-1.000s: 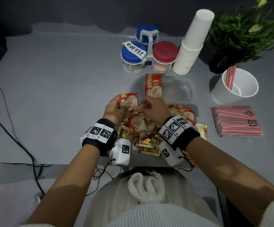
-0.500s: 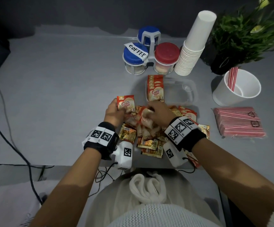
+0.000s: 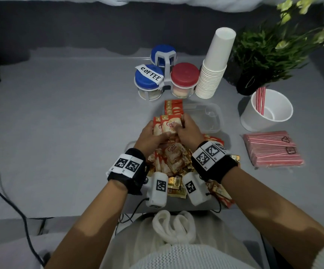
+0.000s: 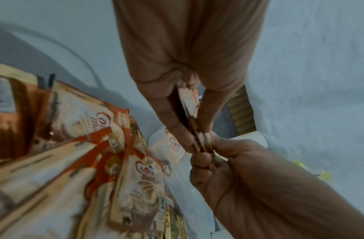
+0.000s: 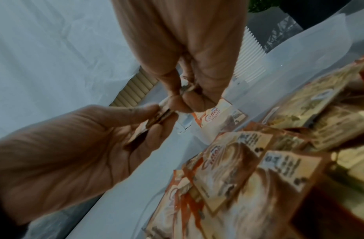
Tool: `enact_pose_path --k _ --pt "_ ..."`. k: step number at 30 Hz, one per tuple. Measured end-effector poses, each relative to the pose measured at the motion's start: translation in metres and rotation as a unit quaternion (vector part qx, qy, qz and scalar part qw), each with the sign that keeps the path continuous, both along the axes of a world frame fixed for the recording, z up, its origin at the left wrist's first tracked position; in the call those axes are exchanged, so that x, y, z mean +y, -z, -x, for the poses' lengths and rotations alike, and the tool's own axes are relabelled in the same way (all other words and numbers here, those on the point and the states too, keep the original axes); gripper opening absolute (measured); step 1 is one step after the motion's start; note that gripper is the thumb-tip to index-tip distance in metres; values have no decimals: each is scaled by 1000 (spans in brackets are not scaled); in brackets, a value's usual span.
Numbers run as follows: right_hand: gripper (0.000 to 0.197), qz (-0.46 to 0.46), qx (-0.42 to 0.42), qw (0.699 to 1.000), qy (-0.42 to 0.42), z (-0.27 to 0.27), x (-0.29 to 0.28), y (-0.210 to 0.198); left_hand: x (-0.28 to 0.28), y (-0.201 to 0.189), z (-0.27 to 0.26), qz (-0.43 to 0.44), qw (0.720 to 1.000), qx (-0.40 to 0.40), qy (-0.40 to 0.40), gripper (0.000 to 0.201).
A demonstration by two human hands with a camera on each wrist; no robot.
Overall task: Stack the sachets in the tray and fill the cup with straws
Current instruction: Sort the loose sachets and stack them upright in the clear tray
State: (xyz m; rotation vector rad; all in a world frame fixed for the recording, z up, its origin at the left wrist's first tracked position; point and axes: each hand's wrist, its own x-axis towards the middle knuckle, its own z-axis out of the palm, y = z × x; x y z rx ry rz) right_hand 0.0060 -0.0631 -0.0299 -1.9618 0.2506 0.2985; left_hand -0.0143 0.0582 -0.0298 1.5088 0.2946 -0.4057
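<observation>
**Inspector:** State your grip and the location of the goods.

**Me:** My left hand [image 3: 151,135] pinches a small bunch of sachets [image 3: 167,125] by their lower edge, thumb on the front. My right hand [image 3: 187,131] is curled round the same bunch from the right, squaring it. The bunch is just in front of the tray [image 3: 213,121], which already holds a row of sachets [image 3: 173,107] at its left end. The loose pile [image 3: 173,159] lies at the table's near edge. The cup [image 3: 266,110], towards the right edge, holds a few straws [image 3: 260,101]; the straw pack [image 3: 272,150] lies in front of it.

**Inspector:** How should this step be done?

**Me:** In my judgement: align the edges first, keep the faces one way, then set the bunch against the standing row so nothing topples.

**Inspector:** What can't be verified?

**Me:** How many sachets I hold; both wrist views are blurred. My hands hide the tray's near-left corner, and my wrists cover part of the pile.
</observation>
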Motion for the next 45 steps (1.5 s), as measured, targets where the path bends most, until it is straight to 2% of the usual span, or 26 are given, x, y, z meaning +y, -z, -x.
enact_pose_path --k 2,5,8,12,16,24,27,30,33,34,36,39,42,45 --pt "23 -2 1 1000 1 -1 -3 -1 0 1 -2 -15 1000 -6 -10 35" --pt "4 35 -14 999 -15 -2 -11 -2 0 3 -3 -27 999 -14 -24 37" --pt "7 56 -26 998 -17 -4 -18 -1 0 5 -4 -30 999 -14 -17 38" --pt "22 86 -53 995 -26 -2 -19 -3 -7 6 -7 -21 1000 -3 4 43" --pt "23 99 -68 991 -52 3 -14 -2 -15 6 -9 16 1000 7 -7 38" --pt "22 118 -55 988 -79 4 -16 -1 -10 14 -12 -63 998 -6 -18 33" --pt "29 211 -65 968 -117 8 -19 5 -5 17 -14 -82 996 -6 -46 31" --pt "27 273 -56 946 -165 17 -20 11 1 19 -15 -88 994 -12 -62 28" --pt "60 322 4 921 -218 22 -17 16 4 16 -16 -81 994 -11 -69 16" --pt "65 322 16 920 -221 22 -17 17 4 15 -16 -76 994 -9 -72 14" --pt "60 297 22 929 -218 20 -17 19 5 14 -16 -71 994 -11 -77 12" --pt "41 242 27 949 -201 17 -21 18 7 13 -15 -76 993 -16 -85 11" --pt "21 201 -5 967 -158 10 -27 9 9 14 -18 -83 992 -7 -96 12" --pt "10 107 -28 989 -94 -1 -35 -2 9 14 -20 -85 992 0 -95 14"
